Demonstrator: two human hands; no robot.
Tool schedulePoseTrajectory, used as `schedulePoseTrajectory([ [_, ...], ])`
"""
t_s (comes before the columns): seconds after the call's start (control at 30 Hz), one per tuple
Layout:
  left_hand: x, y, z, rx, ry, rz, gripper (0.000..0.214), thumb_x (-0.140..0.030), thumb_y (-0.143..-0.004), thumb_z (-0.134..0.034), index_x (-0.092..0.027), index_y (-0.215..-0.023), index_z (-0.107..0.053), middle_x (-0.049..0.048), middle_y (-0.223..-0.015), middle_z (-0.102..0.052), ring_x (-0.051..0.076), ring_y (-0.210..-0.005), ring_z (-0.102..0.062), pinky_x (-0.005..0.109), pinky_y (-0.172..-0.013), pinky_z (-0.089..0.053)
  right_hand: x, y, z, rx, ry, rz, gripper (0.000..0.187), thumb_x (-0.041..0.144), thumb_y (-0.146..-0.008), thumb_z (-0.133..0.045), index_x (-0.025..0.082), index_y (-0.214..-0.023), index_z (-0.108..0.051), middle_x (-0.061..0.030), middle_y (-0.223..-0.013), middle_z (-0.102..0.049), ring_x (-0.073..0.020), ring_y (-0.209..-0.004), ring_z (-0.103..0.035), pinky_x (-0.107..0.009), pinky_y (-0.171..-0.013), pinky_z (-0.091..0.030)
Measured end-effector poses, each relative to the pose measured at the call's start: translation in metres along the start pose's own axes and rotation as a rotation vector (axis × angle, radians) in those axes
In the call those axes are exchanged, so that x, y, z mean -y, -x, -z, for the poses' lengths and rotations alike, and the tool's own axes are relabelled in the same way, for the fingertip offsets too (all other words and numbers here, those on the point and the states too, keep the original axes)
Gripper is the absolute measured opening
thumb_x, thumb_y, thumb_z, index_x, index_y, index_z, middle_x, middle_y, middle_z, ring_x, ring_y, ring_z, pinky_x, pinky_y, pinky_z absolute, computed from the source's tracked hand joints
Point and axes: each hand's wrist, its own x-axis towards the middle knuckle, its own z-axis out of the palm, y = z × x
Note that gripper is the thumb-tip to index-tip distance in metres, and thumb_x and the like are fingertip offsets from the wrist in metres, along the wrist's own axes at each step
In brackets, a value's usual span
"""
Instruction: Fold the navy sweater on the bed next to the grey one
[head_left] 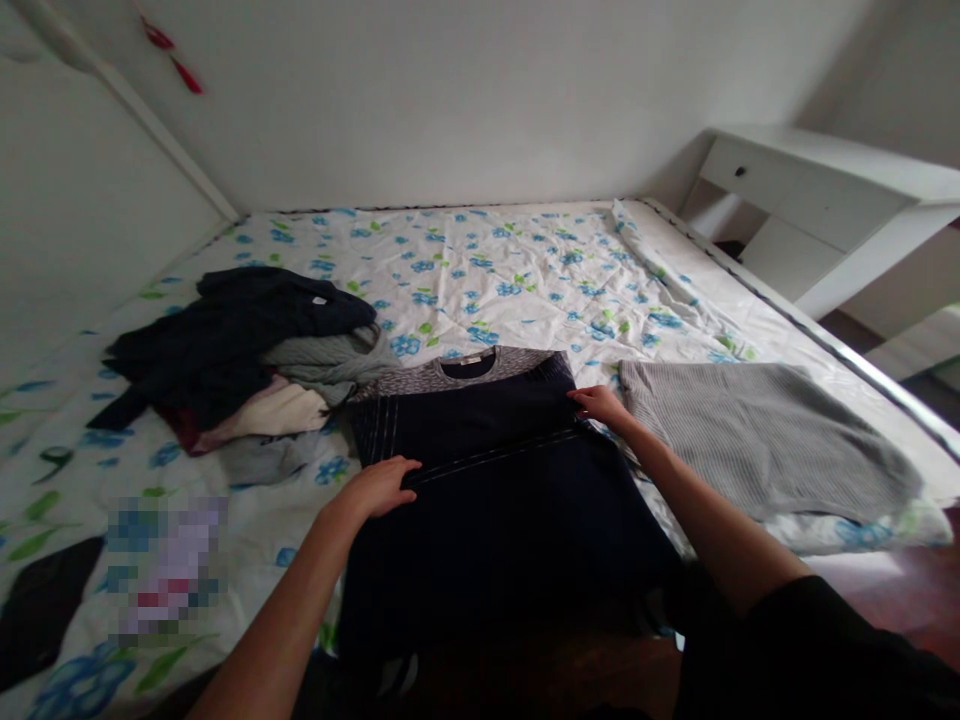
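Observation:
A dark navy sweater with a grey speckled yoke and thin pale stitched lines lies front-up before me, its neckline away from me. My left hand rests on its left part, thumb and fingers apart, near the slanting pale line. At the sweater's right edge, below the shoulder, my right hand pinches the fabric between thumb and fingers. The sweater's lower end hangs in deep shadow at the bed's near edge. To the right lies a flat grey ribbed garment, close to my right forearm.
A heap of clothes, dark on top with grey-green, cream and maroon pieces, lies at left. A black flat object and a blurred-out item are nearer. Flowered sheet covers the bed; a white drawer unit stands beyond its right side.

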Motion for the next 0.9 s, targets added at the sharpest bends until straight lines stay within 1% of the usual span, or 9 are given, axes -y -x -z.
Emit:
schedulePoseTrajectory([
  [0.1, 0.003, -0.004, 0.003, 0.017, -0.012, -0.007, 0.062, -0.030, -0.089, -0.078, -0.027, -0.151, -0.083, 0.0144, -0.160, -0.078, 0.036, -0.152, -0.072, 0.044, -0.130, -0.053, -0.005, 0.002, 0.001, 0.000, 0.191, 0.005, 0.020, 0.017, -0.094, -0.081, 0.018, -0.109, -0.093, -0.0047, -0.074, -0.080, -0.0264, -0.087, -0.081, -0.031, -0.089, -0.063],
  [0.2, 0.003, -0.010, 0.010, 0.014, 0.011, -0.017, 0.053, -0.034, -0.088, -0.082, -0.029, -0.140, -0.087, 0.0126, -0.149, -0.085, 0.037, -0.142, -0.078, 0.045, -0.124, -0.057, -0.009, 0.008, -0.002, -0.027, 0.392, 0.153, 0.041, 0.015, -0.097, -0.077, 0.018, -0.136, -0.089, -0.0140, -0.120, -0.089, -0.0341, -0.125, -0.081, -0.041, -0.119, -0.058],
  [0.3, -0.003, -0.014, 0.015, 0.007, 0.013, -0.031, 0.044, -0.037, -0.091, -0.080, -0.028, -0.133, -0.089, 0.0121, -0.139, -0.088, 0.036, -0.134, -0.081, 0.043, -0.118, -0.060, -0.010, 0.018, -0.011, -0.076, 0.576, 0.320, 0.061, 0.019, -0.100, -0.078, 0.017, -0.160, -0.076, -0.0212, -0.168, -0.068, -0.0425, -0.156, -0.063, -0.056, -0.138, -0.045],
  [0.37, -0.011, -0.014, 0.017, -0.037, -0.015, -0.055, 0.042, -0.034, -0.098, -0.073, -0.027, -0.136, -0.087, 0.0129, -0.139, -0.087, 0.035, -0.134, -0.080, 0.043, -0.119, -0.059, -0.010, 0.026, -0.022, -0.079, 0.663, 0.423, 0.066, 0.024, -0.104, -0.076, 0.018, -0.169, -0.068, -0.0211, -0.184, -0.050, -0.0455, -0.169, -0.049, -0.063, -0.141, -0.040],
  [0.47, -0.023, -0.015, 0.016, -0.137, -0.059, -0.109, 0.048, -0.030, -0.104, -0.066, -0.025, -0.148, -0.082, 0.0139, -0.152, -0.081, 0.033, -0.143, -0.076, 0.043, -0.127, -0.055, -0.011, 0.037, -0.039, 0.065, 0.763, 0.543, 0.070, 0.036, -0.112, -0.070, 0.023, -0.180, -0.057, -0.0141, -0.192, -0.040, -0.0414, -0.178, -0.037, -0.060, -0.144, -0.038],
  [0.57, -0.023, -0.017, 0.014, -0.081, -0.078, -0.149, 0.054, -0.029, -0.101, -0.069, -0.024, -0.154, -0.079, 0.0128, -0.164, -0.075, 0.031, -0.149, -0.073, 0.040, -0.130, -0.053, -0.015, 0.044, -0.046, 0.231, 0.858, 0.521, 0.077, 0.046, -0.116, -0.066, 0.022, -0.186, -0.047, -0.0141, -0.194, -0.038, -0.0399, -0.180, -0.034, -0.059, -0.146, -0.035],
  [0.7, -0.004, -0.023, 0.014, -0.017, -0.062, -0.115, 0.050, -0.036, -0.103, -0.068, -0.026, -0.150, -0.082, 0.0105, -0.162, -0.078, 0.032, -0.150, -0.073, 0.042, -0.127, -0.056, -0.022, 0.043, -0.040, 0.200, 0.901, 0.403, 0.078, 0.054, -0.121, -0.053, 0.020, -0.190, -0.038, -0.0149, -0.196, -0.030, -0.0389, -0.183, -0.027, -0.067, -0.147, -0.027],
  [0.77, 0.003, -0.028, 0.015, -0.104, -0.048, -0.094, 0.050, -0.039, -0.107, -0.063, -0.025, -0.152, -0.082, 0.0118, -0.160, -0.078, 0.033, -0.149, -0.073, 0.045, -0.129, -0.056, -0.023, 0.043, -0.040, 0.108, 0.898, 0.358, 0.078, 0.057, -0.123, -0.048, 0.017, -0.189, -0.039, -0.0170, -0.195, -0.030, -0.0398, -0.183, -0.026, -0.069, -0.147, -0.024],
  [0.9, -0.004, -0.049, 0.007, -0.480, -0.020, -0.057, 0.061, -0.041, -0.116, -0.050, -0.021, -0.170, -0.069, 0.0147, -0.179, -0.062, 0.035, -0.165, -0.059, 0.050, -0.140, -0.045, -0.015, 0.051, -0.063, -0.017, 0.872, 0.420, 0.080, 0.058, -0.122, -0.048, 0.014, -0.189, -0.039, -0.0191, -0.196, -0.028, -0.0391, -0.184, -0.023, -0.065, -0.148, -0.022],
])
